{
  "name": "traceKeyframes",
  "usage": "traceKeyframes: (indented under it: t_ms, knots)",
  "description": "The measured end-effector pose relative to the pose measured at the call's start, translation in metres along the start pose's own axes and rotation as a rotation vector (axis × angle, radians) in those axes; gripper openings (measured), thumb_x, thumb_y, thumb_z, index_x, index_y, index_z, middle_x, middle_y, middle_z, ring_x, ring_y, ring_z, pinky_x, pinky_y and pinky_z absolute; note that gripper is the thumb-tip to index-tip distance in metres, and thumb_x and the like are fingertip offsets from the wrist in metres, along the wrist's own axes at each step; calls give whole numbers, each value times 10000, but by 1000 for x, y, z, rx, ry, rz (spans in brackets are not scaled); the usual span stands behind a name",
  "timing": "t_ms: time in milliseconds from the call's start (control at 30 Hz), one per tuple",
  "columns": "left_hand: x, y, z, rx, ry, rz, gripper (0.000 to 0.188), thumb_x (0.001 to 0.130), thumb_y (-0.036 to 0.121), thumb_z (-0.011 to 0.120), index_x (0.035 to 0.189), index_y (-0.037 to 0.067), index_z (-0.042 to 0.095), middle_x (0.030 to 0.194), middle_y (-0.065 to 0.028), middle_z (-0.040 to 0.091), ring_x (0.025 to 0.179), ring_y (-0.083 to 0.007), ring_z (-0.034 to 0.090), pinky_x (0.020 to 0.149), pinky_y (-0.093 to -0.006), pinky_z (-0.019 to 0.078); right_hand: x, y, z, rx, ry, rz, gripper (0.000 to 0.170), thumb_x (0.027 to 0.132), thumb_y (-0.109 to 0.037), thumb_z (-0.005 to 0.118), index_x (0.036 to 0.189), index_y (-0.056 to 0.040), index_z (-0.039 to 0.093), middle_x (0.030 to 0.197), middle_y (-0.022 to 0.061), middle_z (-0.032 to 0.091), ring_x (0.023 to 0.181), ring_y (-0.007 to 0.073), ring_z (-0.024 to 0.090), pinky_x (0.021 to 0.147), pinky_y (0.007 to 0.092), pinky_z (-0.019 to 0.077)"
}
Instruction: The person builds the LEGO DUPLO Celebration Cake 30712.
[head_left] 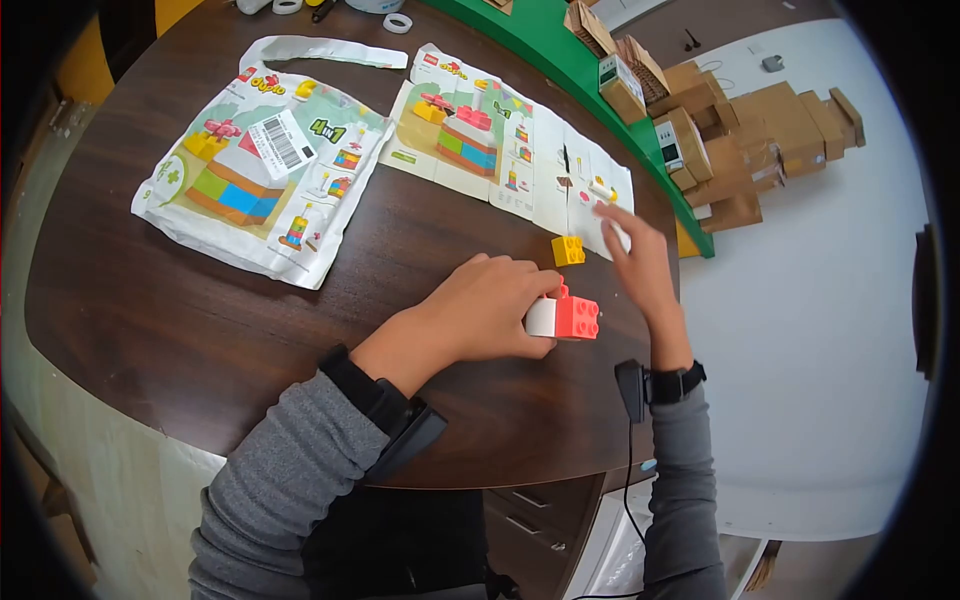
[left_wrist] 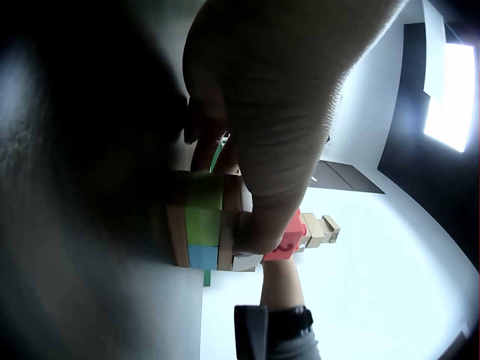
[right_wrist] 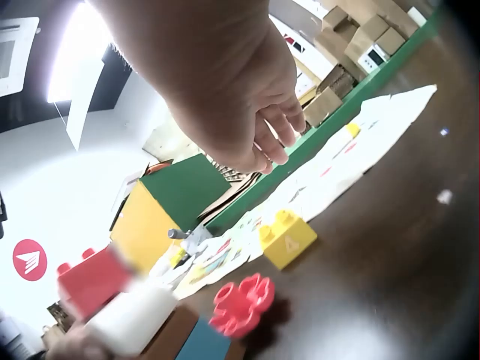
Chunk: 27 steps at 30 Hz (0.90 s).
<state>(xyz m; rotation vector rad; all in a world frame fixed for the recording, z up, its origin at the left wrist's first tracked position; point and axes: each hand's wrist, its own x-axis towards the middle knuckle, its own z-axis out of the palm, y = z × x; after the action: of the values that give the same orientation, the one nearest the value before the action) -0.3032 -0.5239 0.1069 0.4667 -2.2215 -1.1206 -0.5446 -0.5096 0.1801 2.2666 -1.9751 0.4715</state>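
My left hand (head_left: 475, 310) grips a stack of toy bricks standing on the table. The stack's red top brick (head_left: 577, 318) and the white layer (head_left: 541, 318) below it show in the head view. Farther down, the left wrist view shows a green brick (left_wrist: 203, 225) and a blue brick (left_wrist: 202, 257) between brown layers. My right hand (head_left: 643, 265) is raised over the near end of the picture sheet, fingers loosely bent and holding nothing. Below it sits a yellow brick (head_left: 568, 251) marked 4. A red flower piece (right_wrist: 241, 304) lies close beside the stack.
The unfolded picture sheet (head_left: 540, 135) lies along the table's far side. A white printed Duplo bag (head_left: 200, 165) with a torn-off strip (head_left: 335, 50) is at the left. Tape rolls (head_left: 397, 23) stand at the back. Cardboard boxes (head_left: 740, 125) are stacked beyond the green edge (head_left: 560, 75).
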Motion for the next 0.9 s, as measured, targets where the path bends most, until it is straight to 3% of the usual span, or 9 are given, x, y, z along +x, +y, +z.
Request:
traceKeyframes:
  t_ms: [67,167,233,333,400,633,700,833,900]
  knots:
    - [1,-1,1,-3,4,8,415,731,344,719,1042,80,639,919,-115,639,904,-317,609,837,-411,456,28,10,-3,25,-72,237,241,891,-108,611,1123,-64,662,995,241,664,962,376,652,841,395,512]
    - [0,-1,1,-5,-19,6,432,729,345,720,1060,79,641,923,-113,640,909,-312,610,845,-409,451,56,66,16,-154,-79,215,332,949,-227,562,1260,-116,586,876,194,679,744,265,674,712,352,531]
    - [1,-2,2,5,-27,-6,437,729,347,718,1065,78,641,928,-111,640,912,-308,610,849,-407,448,67,95,33,-127,-110,411,406,965,-400,470,1236,-112,564,972,256,664,949,427,633,873,449,486]
    - [-2,-3,4,30,14,0,433,733,355,714,1055,76,638,937,-106,638,917,-300,607,848,-403,444,70,94,45,-55,-283,641,479,960,-492,418,1207,-105,554,1015,266,658,1016,461,607,926,473,458]
    - [-1,-1,3,26,-2,-6,429,733,359,711,1047,77,635,940,-101,636,918,-294,604,843,-393,441,69,104,61,-127,-193,597,474,944,-483,443,1164,-80,561,1007,258,663,1024,454,609,937,468,453]
    - [0,-2,4,37,-2,-4,425,731,353,714,1039,72,632,926,-100,631,910,-291,602,837,-390,439,61,98,43,-23,-264,652,307,892,-349,576,1049,-86,586,839,141,704,783,276,685,742,359,518]
    - [1,4,3,18,-17,-19,420,731,347,718,1032,68,630,925,-101,630,910,-293,600,835,-388,439,44,77,32,209,-90,614,259,888,-245,627,1076,-76,571,795,90,702,709,166,673,626,290,503]
    - [2,5,1,9,-32,-24,409,733,336,723,1022,63,626,922,-100,628,906,-297,597,832,-386,438,-6,10,9,759,300,312,519,917,-73,633,1358,-79,359,917,151,690,787,179,674,668,280,535]
    - [2,5,2,10,-8,-1,398,731,320,734,1014,64,623,922,-100,627,900,-298,594,825,-380,438,-35,-43,-6,797,387,289,635,938,-116,624,1432,-97,225,977,186,672,809,224,673,766,320,543]
